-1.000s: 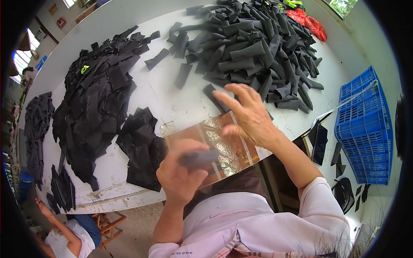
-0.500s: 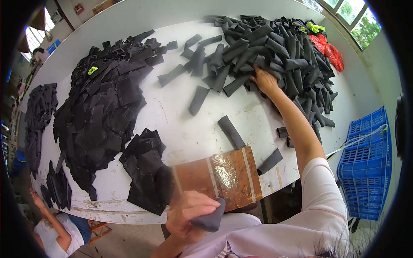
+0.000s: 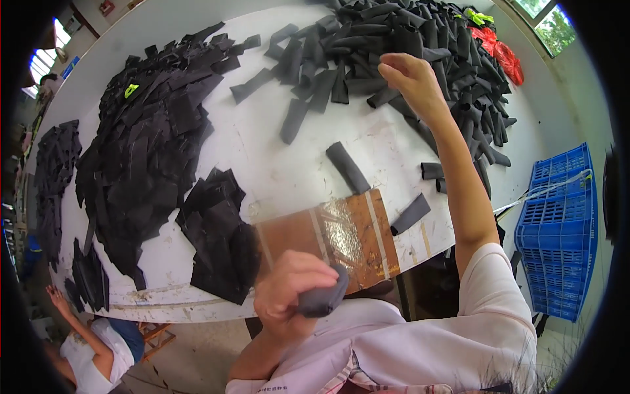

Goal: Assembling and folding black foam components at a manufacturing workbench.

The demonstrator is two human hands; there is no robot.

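My left hand [image 3: 289,289] is closed around a dark fabric tube [image 3: 323,295], held near my body above the front edge of the table. The fingers hide part of this tube. At the far right my right hand [image 3: 415,82] has curled fingers, over a big heap of dark grey fabric tubes [image 3: 367,43]. A wide fabric tube [image 3: 408,43] stands up from its fingertips and appears gripped. Between my hands, a loose tube [image 3: 348,167] lies next to a brown board [image 3: 295,236] with pale strips. Another loose tube [image 3: 411,214] rests to its right.
Flat black fabric pieces [image 3: 147,151] form a large pile on the left of the white table [image 3: 262,164], with a smaller stack [image 3: 220,243] nearer me. Blue crates [image 3: 558,230] stand at the right. A red plastic bag [image 3: 502,56] sits far right. Another person [image 3: 98,348] is at lower left.
My right hand has lifted out of the heap, and a tube now shows at its fingertips. My left hand keeps hold of its tube. The whole view has shifted, placing the table higher in the picture.
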